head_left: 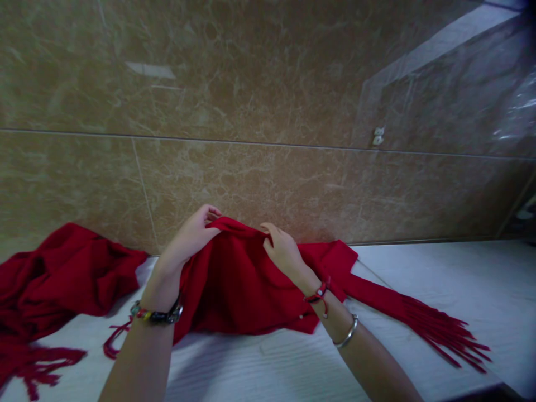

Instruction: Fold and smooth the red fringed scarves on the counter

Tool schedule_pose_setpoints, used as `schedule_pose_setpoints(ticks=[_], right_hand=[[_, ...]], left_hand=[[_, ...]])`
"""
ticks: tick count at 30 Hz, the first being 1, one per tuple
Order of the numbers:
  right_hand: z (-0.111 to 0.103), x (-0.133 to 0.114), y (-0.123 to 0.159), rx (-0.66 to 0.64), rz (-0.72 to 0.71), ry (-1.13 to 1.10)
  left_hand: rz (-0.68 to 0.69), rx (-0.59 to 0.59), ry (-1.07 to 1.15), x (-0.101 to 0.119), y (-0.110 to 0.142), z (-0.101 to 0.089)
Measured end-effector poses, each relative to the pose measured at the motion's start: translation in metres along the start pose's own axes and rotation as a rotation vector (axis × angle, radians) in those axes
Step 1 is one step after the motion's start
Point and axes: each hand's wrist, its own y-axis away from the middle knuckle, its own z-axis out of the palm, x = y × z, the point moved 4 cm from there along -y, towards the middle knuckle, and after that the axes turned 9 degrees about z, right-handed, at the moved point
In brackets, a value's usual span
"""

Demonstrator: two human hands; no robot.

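A red scarf (pixel 247 290) is held up along its top edge, its cloth hanging in folds between my hands. My left hand (pixel 195 234) grips that edge on the left, thumb on the near side and fingers behind. On the right, my right hand (pixel 285 251) pinches the same edge, with some fingertips hidden by the cloth. The scarf's lower part rests on the white surface. A narrow strip with a fringed end (pixel 444 329) stretches out to the right.
More red fringed cloth (pixel 75 279) lies crumpled at the left; whether it joins the held scarf cannot be seen. A marbled brown tile wall (pixel 259 178) rises behind the white tabletop (pixel 419 268). A small white fixture (pixel 378 136) is on the wall.
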Motion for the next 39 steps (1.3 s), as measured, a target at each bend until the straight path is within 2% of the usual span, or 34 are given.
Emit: schedule_pose_setpoints(ticks=[3,8,11,13,18,22,24,26,29,31,35,37,39], right_hand=[[-0.005,0.002,-0.002,0.045,-0.075,-0.026],[0.015,-0.022,0.012,-0.027,-0.271,-0.094],[0.029,-0.027,0.019,-0.057,-0.248,-0.054],[0.031,-0.024,0.019,-0.014,-0.206,-0.042],[0.012,-0.003,0.008,0.160,-0.123,-0.070],[-0.013,0.011,-0.003,0.245,-0.044,-0.108],[-0.020,0.010,-0.007,0.202,-0.025,-0.130],[-0.024,0.007,-0.007,0.137,-0.004,-0.143],[-0.026,0.001,-0.007,0.097,0.028,-0.170],[-0.029,0.002,-0.008,0.091,0.034,-0.207],[-0.045,0.014,-0.013,0.085,0.058,-0.202],[-0.052,0.021,-0.015,-0.015,0.075,-0.154],[-0.054,0.024,-0.014,-0.198,0.060,-0.127]], left_hand=[[0.017,0.073,0.002,0.000,0.000,-0.008],[0.117,-0.019,-0.075,0.004,-0.001,0.006],[0.150,-0.025,-0.119,0.003,-0.002,0.015],[0.160,-0.003,-0.139,0.001,-0.003,0.016],[0.114,0.058,-0.188,-0.007,-0.002,0.003],[-0.005,0.015,-0.308,-0.018,-0.002,-0.006],[0.005,-0.033,-0.414,-0.018,-0.003,-0.001],[0.070,-0.117,-0.472,-0.011,-0.003,0.012],[0.105,-0.233,-0.398,-0.002,-0.002,0.035],[0.092,-0.241,-0.332,0.001,-0.002,0.043],[0.144,-0.207,-0.330,-0.002,-0.004,0.038],[0.142,-0.153,-0.405,-0.007,-0.005,0.028],[0.108,-0.081,-0.468,-0.009,-0.007,0.020]])
